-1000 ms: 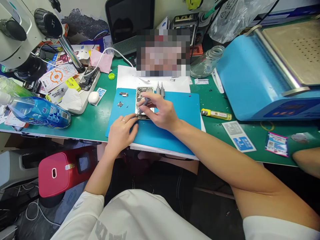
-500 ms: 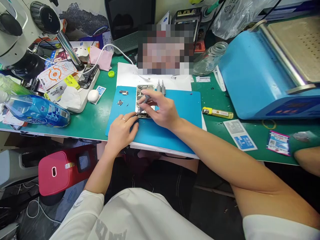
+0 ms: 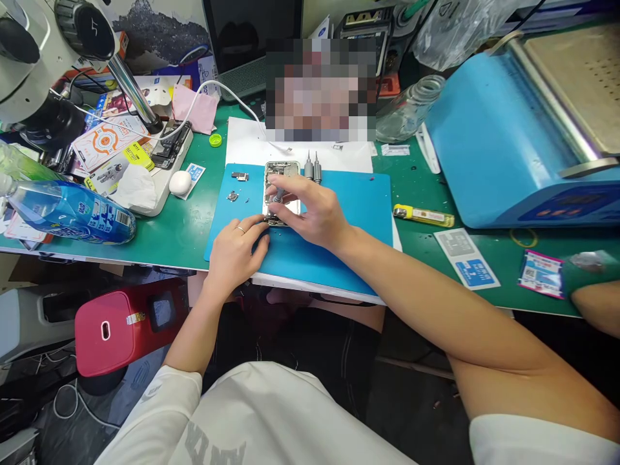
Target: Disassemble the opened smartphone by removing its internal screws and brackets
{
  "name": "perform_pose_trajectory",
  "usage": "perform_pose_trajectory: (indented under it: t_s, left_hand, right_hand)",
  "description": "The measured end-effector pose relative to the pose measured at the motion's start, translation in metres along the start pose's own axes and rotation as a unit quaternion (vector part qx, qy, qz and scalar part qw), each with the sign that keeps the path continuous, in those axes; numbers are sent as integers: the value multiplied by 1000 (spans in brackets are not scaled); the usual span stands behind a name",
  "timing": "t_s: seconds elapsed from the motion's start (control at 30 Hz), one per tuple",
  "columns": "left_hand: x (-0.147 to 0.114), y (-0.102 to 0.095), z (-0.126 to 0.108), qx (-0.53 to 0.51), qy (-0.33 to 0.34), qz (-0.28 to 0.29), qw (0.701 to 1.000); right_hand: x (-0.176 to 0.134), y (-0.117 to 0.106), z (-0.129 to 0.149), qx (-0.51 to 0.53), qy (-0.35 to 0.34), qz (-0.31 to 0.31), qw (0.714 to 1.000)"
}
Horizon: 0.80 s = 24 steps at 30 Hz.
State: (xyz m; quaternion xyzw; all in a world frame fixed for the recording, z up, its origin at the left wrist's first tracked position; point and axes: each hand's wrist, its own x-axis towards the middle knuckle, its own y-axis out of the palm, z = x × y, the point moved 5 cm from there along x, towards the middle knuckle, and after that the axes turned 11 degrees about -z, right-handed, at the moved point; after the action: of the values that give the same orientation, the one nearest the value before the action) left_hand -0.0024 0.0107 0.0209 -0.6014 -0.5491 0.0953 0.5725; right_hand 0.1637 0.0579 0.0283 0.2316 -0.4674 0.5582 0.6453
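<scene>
An opened smartphone (image 3: 282, 169), its inner parts bare, lies on the blue mat (image 3: 349, 258). My left hand (image 3: 238, 248) rests at its lower left corner, with the fingertips holding that edge against the mat and the thumb apart. Above the phone, my right hand (image 3: 310, 210) pinches a small grey screwdriver (image 3: 278, 196) between thumb and fingers. The tip of that screwdriver is too small to make out against the phone. Two more grey screwdrivers (image 3: 312, 170) lie side by side just right of the phone. Small phone parts (image 3: 239, 176) lie to its left.
A microscope (image 3: 43, 64), a blue bottle (image 3: 72, 210) and boxes crowd the left. On the right stand a blue machine (image 3: 484, 155), a glass jar (image 3: 409, 110) and a yellow cutter (image 3: 423, 216). A white cable (image 3: 232, 97) arches behind the mat. Someone's bare limb (image 3: 598, 310) shows at the right edge.
The screwdriver in my right hand has shifted slightly left and stands more upright over the phone. My left hand stays at the phone's corner. The view has moved a little.
</scene>
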Motion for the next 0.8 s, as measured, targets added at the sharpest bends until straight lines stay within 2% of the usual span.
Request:
perform_pose_trajectory:
  t_s: [0.17, 0.47, 0.7, 0.8]
  left_hand:
    - [0, 0, 0, 2, 1, 4, 1000]
    - [0, -1, -1, 7, 10, -2, 1000]
    - [1, -2, -3, 13, 21, 34, 999]
    - [1, -2, -3, 20, 18, 40, 999]
  right_hand:
    - [-3, -1, -3, -14, 23, 21, 999]
    - [0, -1, -1, -28, -11, 16, 999]
    - [1, 0, 3, -23, -32, 22, 999]
    - [0, 0, 0, -35, -21, 34, 999]
